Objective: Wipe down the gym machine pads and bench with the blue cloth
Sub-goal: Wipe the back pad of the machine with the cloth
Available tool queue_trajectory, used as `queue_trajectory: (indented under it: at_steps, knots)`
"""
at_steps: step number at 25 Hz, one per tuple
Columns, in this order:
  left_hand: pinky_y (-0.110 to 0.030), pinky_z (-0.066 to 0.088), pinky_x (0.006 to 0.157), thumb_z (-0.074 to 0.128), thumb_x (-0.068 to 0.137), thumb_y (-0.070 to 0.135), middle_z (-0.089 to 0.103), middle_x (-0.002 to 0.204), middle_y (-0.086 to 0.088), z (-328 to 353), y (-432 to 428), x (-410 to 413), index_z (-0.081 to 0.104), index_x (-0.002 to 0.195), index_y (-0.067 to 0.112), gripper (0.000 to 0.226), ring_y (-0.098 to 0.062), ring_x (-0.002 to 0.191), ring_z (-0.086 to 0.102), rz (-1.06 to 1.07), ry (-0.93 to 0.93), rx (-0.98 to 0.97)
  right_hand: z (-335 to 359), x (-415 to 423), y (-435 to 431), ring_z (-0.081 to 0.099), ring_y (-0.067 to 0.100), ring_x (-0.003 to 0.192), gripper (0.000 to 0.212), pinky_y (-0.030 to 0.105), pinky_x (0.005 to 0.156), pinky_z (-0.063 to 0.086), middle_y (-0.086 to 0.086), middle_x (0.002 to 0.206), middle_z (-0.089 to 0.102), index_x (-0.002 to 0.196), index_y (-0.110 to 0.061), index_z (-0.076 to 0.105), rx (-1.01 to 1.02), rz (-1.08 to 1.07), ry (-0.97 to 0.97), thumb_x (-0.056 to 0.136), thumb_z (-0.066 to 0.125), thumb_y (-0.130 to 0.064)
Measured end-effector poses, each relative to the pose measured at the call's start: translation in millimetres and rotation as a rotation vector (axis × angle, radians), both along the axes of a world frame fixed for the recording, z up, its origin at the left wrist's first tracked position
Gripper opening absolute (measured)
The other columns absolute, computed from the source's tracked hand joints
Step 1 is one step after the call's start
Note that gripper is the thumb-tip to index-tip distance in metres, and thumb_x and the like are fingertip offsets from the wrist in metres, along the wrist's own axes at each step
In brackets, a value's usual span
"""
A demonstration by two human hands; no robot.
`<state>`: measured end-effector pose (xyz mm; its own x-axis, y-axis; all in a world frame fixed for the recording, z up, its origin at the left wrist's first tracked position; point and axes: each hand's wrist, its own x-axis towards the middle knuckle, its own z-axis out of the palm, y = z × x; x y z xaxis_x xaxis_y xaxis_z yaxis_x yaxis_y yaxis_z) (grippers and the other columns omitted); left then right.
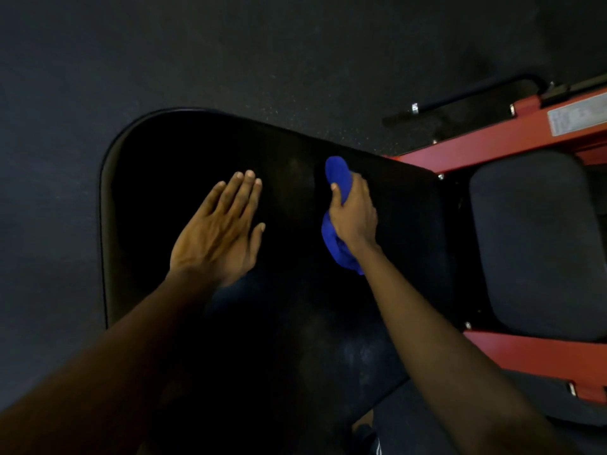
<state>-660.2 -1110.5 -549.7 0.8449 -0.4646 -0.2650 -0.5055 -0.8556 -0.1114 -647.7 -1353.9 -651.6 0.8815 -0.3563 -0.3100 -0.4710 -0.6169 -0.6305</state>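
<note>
A large black bench pad (157, 152) with rounded corners fills the middle of the head view. My left hand (220, 231) lies flat on it, fingers straight and together, pointing away from me. To its right, my right hand (353, 215) grips a bunched blue cloth (336, 174) against the pad's surface; cloth sticks out beyond the thumb and below the wrist. A smaller black seat pad (532, 238) sits to the right, between red frame bars.
The red metal frame (525, 353) of the machine runs along the right side, with a white label (578, 118) on its upper bar. A black handle (466, 93) lies at upper right. Dark speckled rubber floor (230, 50) surrounds the bench.
</note>
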Motion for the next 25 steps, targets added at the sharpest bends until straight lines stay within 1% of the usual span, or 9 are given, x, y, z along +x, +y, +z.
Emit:
queue_trajectory:
  at_steps: [4, 9, 12, 14, 17, 19, 22, 23, 25]
  knots:
    - [-0.042, 0.005, 0.126, 0.006, 0.101, 0.045, -0.002, 0.167, -0.013, 0.9, -2.1, 0.3, -0.002, 0.158, 0.006, 0.071, -0.024, 0.155, -0.003, 0.017, 0.025, 0.017, 14.2, 27.6, 7.7, 0.059, 0.026, 0.119, 0.046, 0.049, 0.097, 0.050, 0.004, 0.137, 0.054, 0.140, -0.019, 0.045, -0.042, -0.130, 0.094, 0.103, 0.044, -0.046]
    - [-0.042, 0.004, 0.126, 0.008, 0.098, 0.047, 0.007, 0.167, -0.013, 3.4, -3.4, 2.3, 0.007, 0.158, 0.006, 0.073, -0.024, 0.155, 0.004, 0.033, 0.042, 0.014, 42.6, 10.8, 62.9, 0.037, 0.017, 0.145, 0.051, 0.033, 0.111, 0.038, 0.001, 0.153, 0.046, 0.150, -0.018, 0.042, 0.039, 0.530, -0.269, 0.103, 0.051, -0.036]
    - [-0.043, 0.002, 0.126, 0.003, 0.099, 0.046, -0.005, 0.167, -0.013, 5.3, -3.9, 1.8, -0.004, 0.158, 0.006, 0.072, -0.024, 0.155, -0.006, 0.040, 0.062, 0.018, 21.6, 41.5, 22.4, 0.046, 0.020, 0.139, 0.049, 0.035, 0.112, 0.039, 0.005, 0.149, 0.051, 0.148, -0.015, 0.045, 0.108, 0.301, -0.170, 0.103, 0.054, -0.033]
    - [-0.043, 0.000, 0.126, -0.003, 0.098, 0.047, -0.014, 0.166, -0.013, 5.5, -3.3, 1.4, -0.013, 0.156, 0.006, 0.072, -0.024, 0.154, -0.014, 0.035, 0.067, 0.038, 11.1, 63.4, -5.4, 0.059, 0.019, 0.118, 0.041, 0.043, 0.105, 0.046, 0.002, 0.130, 0.062, 0.138, -0.017, 0.052, 0.082, 0.068, -0.082, 0.102, 0.053, -0.037]
    - [-0.043, 0.000, 0.126, -0.006, 0.097, 0.048, -0.013, 0.166, -0.013, 6.4, -3.7, 2.6, -0.012, 0.157, 0.007, 0.073, -0.024, 0.154, -0.014, 0.041, 0.062, 0.037, 7.4, 82.2, -13.0, 0.059, 0.011, 0.096, 0.033, 0.044, 0.095, 0.051, -0.005, 0.109, 0.062, 0.125, -0.018, 0.055, 0.055, -0.092, -0.027, 0.101, 0.052, -0.041]
    - [-0.043, -0.001, 0.125, -0.006, 0.098, 0.046, -0.015, 0.165, -0.014, 7.0, -5.6, 2.3, -0.014, 0.157, 0.007, 0.071, -0.024, 0.153, -0.014, 0.042, 0.056, 0.044, 15.7, 73.5, 3.0, 0.060, 0.014, 0.108, 0.040, 0.043, 0.101, 0.050, -0.002, 0.120, 0.062, 0.131, -0.021, 0.052, 0.069, -0.019, -0.046, 0.101, 0.049, -0.047]
    - [-0.042, -0.003, 0.125, -0.005, 0.097, 0.046, -0.014, 0.165, -0.013, 8.9, -7.1, 2.5, -0.014, 0.156, 0.007, 0.071, -0.024, 0.154, -0.012, 0.035, 0.052, 0.054, 25.1, 40.9, 19.8, 0.040, 0.021, 0.142, 0.057, 0.034, 0.116, 0.032, 0.004, 0.152, 0.046, 0.151, -0.016, 0.038, -0.008, 0.380, -0.176, 0.101, 0.048, -0.043]
    - [-0.042, -0.002, 0.125, -0.005, 0.096, 0.047, -0.012, 0.166, -0.013, 9.5, -6.6, 2.8, -0.012, 0.157, 0.007, 0.073, -0.024, 0.154, -0.011, 0.037, 0.049, 0.049, 23.4, 38.7, 14.5, 0.042, 0.023, 0.141, 0.058, 0.036, 0.115, 0.035, 0.007, 0.152, 0.045, 0.152, -0.013, 0.035, -0.010, 0.460, -0.209, 0.100, 0.050, -0.036]
    - [-0.042, -0.001, 0.125, -0.007, 0.095, 0.047, -0.012, 0.166, -0.014, 10.6, -6.6, 2.1, -0.011, 0.157, 0.007, 0.074, -0.024, 0.154, -0.012, 0.042, 0.059, 0.055, 13.8, 48.8, -8.6, 0.059, 0.025, 0.120, 0.053, 0.044, 0.101, 0.051, 0.009, 0.140, 0.054, 0.148, -0.014, 0.036, 0.031, 0.384, -0.147, 0.099, 0.053, -0.025]
